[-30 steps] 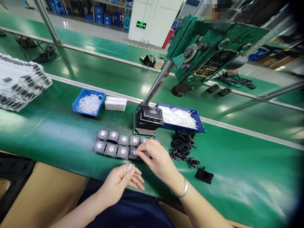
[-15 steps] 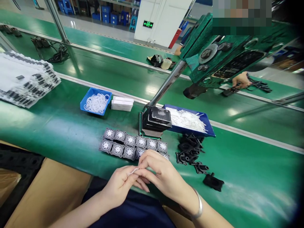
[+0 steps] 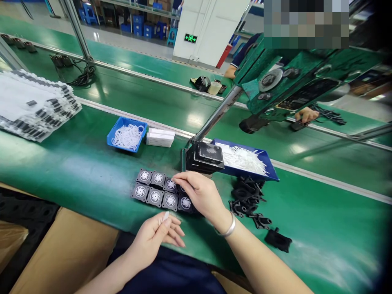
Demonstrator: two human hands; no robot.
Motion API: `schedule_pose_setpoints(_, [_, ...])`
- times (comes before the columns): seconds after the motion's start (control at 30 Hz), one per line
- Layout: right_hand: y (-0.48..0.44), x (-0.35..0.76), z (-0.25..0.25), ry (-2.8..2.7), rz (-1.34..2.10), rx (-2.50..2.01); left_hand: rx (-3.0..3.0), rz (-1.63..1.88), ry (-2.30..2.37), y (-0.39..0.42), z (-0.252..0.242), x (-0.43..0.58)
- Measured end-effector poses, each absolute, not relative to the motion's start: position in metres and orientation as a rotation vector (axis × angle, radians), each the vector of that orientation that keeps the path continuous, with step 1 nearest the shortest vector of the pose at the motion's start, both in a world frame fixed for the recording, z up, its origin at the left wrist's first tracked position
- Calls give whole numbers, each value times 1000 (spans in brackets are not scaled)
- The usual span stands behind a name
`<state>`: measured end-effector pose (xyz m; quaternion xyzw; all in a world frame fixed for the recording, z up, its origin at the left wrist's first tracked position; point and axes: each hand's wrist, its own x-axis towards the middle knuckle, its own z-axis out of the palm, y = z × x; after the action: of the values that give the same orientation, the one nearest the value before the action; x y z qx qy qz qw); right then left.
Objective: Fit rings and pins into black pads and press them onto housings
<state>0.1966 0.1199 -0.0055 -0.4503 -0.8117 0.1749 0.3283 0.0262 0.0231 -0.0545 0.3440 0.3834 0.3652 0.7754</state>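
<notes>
In front of the press base [image 3: 208, 154] and to its left, two rows of black square parts [image 3: 154, 196], each with a white swirl in its middle, lie side by side on the green table [image 3: 101, 179]. Just in front of the base, the right hand [image 3: 196, 191] reaches over these parts, its fingertips at a part in the back row and its palm covering the right end of both rows. I cannot tell whether anything is pinched there. A silver bangle [image 3: 229, 227] circles that wrist. The left hand [image 3: 156, 230], farther in front of the base and apart from the right, grips small white pieces [image 3: 164, 217] between thumb and forefinger, with the other fingers loosely spread.

Left of the base stand a white stack [image 3: 160, 137] and, beyond it, a blue bin [image 3: 118, 125] of white rings [image 3: 127, 138]. Right of the base, a dark blue tray [image 3: 271, 171] holds white strips [image 3: 245, 159]. Nearer than that tray, still right of the base, lie a heap of black parts [image 3: 246, 194] and one separate black piece [image 3: 278, 240]. Well behind and right of the base, a co-worker's hand [image 3: 306, 114] touches a dark object.
</notes>
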Motion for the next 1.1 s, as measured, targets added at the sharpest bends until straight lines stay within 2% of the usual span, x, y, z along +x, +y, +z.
schedule_pose_setpoints(0.13, [123,198,-2,-2249,300,-1186,762,758,805,25,-55,24])
schedule_pose_setpoints(0.3, [109,205,27,-2013,115,-1165,803,769,803,27,-52,22])
schedule_pose_setpoints(0.37, [96,206,34,-2072,279,-1124,817,783,794,29,-49,21])
schedule_pose_setpoints(0.5, [72,200,25,-2218,865,-991,911,768,761,32,-41,22])
schedule_pose_setpoints(0.73, [64,198,12,-2047,983,-989,935,770,728,25,-40,23])
schedule_pose_setpoints(0.9, [74,205,17,-1849,832,-1133,778,840,780,22,-46,24])
schedule_pose_setpoints(1.1, [85,198,0,-2090,527,-1054,711,818,810,20,-50,23])
